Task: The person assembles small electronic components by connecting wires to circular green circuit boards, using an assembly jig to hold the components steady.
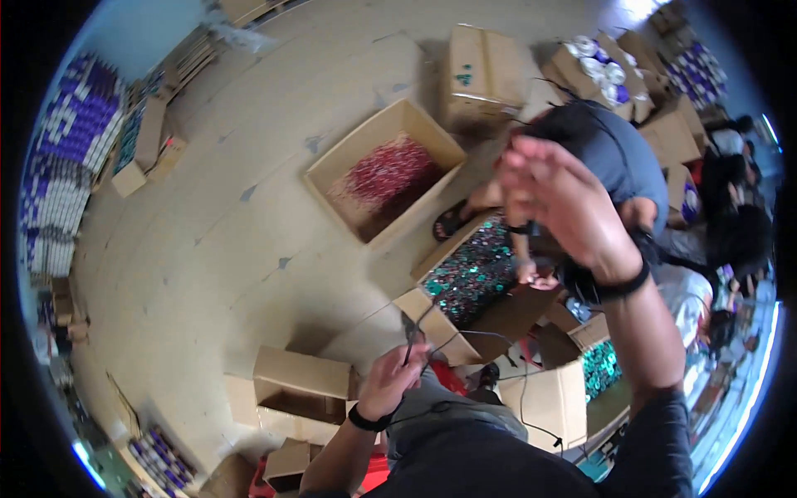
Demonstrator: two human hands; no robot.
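Cardboard boxes ring me on a pale concrete floor (207,249): one open box of red pieces (383,170), another of green sequin-like pieces (473,270), closed cartons beyond, purple stacks along the wall. A co-worker (610,153) crouches opposite. I judge I am mid-stretch on a thin black cord (465,336), drawing it out between both hands. My right hand (556,199) is raised, fingers curled; whether it pinches the cord I cannot tell. My left hand (394,378), low by my knee, is closed on the cord. Next calls for steady tension, no snagging.

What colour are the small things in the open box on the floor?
Red, with some white, filling the box; head view shows it.
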